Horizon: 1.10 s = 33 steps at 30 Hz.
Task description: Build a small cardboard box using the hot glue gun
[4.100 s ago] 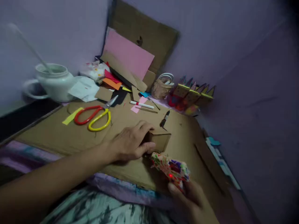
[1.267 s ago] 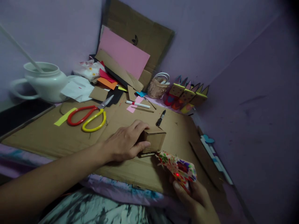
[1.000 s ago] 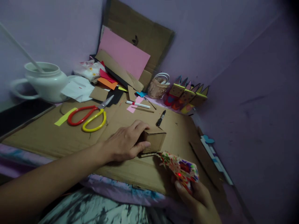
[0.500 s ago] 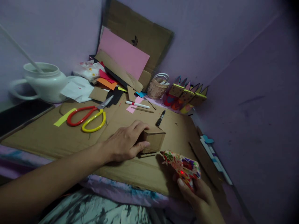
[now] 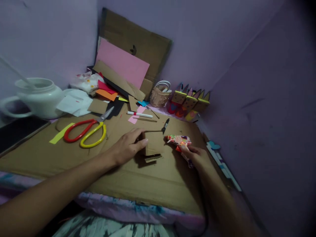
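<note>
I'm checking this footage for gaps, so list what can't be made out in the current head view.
All in the head view:
Left end of the box: covered by the left hand.
Grip of the glue gun: mostly hidden by the right hand.
Far end of the stick in the mug: cut off by the picture's left edge.
Any print on the black pen: too small and blurred.

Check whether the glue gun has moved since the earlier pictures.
Yes: the glue gun has moved up in the view and is now nearer the black marker.
</note>
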### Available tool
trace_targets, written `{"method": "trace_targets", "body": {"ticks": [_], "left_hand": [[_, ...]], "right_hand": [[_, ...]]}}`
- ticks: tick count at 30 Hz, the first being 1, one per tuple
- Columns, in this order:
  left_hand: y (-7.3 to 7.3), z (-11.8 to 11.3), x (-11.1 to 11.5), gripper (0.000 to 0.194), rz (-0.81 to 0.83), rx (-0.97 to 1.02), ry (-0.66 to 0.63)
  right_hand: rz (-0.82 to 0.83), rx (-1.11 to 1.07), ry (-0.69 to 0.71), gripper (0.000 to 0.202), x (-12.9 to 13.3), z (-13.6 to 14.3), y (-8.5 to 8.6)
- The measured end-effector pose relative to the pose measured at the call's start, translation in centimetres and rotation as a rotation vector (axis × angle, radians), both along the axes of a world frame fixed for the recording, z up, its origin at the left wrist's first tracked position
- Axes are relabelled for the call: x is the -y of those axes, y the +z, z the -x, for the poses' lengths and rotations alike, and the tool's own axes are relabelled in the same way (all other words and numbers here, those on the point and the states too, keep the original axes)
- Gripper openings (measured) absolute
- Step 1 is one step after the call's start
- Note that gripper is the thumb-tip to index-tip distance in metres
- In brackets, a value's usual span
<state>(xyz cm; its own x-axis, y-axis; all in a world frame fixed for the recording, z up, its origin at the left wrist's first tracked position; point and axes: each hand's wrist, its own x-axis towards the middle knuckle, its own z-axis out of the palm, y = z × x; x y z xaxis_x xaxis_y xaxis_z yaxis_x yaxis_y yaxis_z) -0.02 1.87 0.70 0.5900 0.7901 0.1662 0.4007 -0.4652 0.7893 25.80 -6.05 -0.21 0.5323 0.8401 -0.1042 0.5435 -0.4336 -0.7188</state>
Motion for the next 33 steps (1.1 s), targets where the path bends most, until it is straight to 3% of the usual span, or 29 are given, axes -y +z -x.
{"method": "trace_targets", "body": {"ticks": [4, 6, 8, 11, 13, 15, 19, 23, 28, 33], "left_hand": [[-0.2, -0.4, -1.0, 0.033, 0.011, 0.001, 0.034], [-0.5, -0.5, -1.4, 0.033, 0.039, 0.022, 0.039], [-0.9, -0.6, -1.8, 0.036, 0.069, 0.068, 0.050], [-1.4, -0.8, -2.1, 0.044, 0.119, 0.124, 0.070], [-1.4, -0.7, -2.0, 0.046, 0.116, 0.135, 0.080], [-1.0, -0.4, -1.5, 0.043, 0.041, 0.112, 0.081], [-0.3, 1.1, 0.0, 0.046, -0.170, -0.019, -0.040], [-0.9, 2.1, 0.5, 0.082, -0.270, -0.139, -0.126], [-1.7, 1.5, 0.4, 0.060, -0.343, -0.048, -0.111], [-1.4, 1.4, 0.6, 0.060, -0.350, -0.030, -0.159]], "right_hand": [[0.063, 0.382, -0.047, 0.036, -0.6, 0.7, 1.2], [-0.034, 0.565, 0.025, 0.028, -0.4, 1.6, 1.5], [-0.201, 0.436, 0.221, 0.041, -0.3, 2.6, 1.4], [-0.286, -0.024, 0.538, 0.088, -0.9, 4.2, 0.5], [-0.311, -0.109, 0.643, 0.097, -1.5, 5.0, -0.2], [-0.354, -0.061, 0.699, 0.096, -2.0, 5.4, -0.6], [-0.402, -0.006, 0.717, 0.087, -1.9, 5.6, -1.0], [-0.423, -0.066, 0.685, 0.082, -1.3, 5.9, -1.4], [-0.399, -0.142, 0.617, 0.068, -0.7, 6.5, -2.0], [-0.422, -0.148, 0.618, 0.066, 0.2, 6.5, -2.0]]}}
